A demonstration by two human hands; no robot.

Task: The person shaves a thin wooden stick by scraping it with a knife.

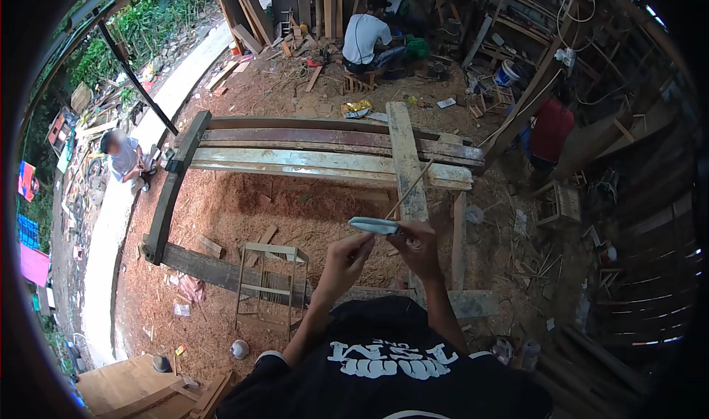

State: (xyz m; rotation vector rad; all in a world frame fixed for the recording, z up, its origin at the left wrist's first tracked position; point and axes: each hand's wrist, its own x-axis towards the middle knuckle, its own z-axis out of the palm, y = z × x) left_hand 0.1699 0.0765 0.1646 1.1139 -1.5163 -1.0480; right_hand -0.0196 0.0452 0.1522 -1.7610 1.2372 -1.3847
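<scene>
In front of my chest I hold a pale, flat, rounded object [373,225], whose exact kind I cannot make out. My left hand [347,258] pinches its left end from below, thumb and fingers closed. My right hand [416,249] is closed at its right end, with a dark bit showing by the fingers. A thin wooden stick [408,191] slants up and right from behind the pale object; its lower end is hidden, so I cannot tell which hand grips it. Beyond my hands, a wide wooden plank [402,142] crosses the long beams.
Long beams [295,158] lie across a timber frame over sawdust-covered ground. A small slatted wooden frame [271,293] stands left of me. One person sits on a low stool [360,79] at the back; another person [550,131] is at the right, a third [127,159] at the left path.
</scene>
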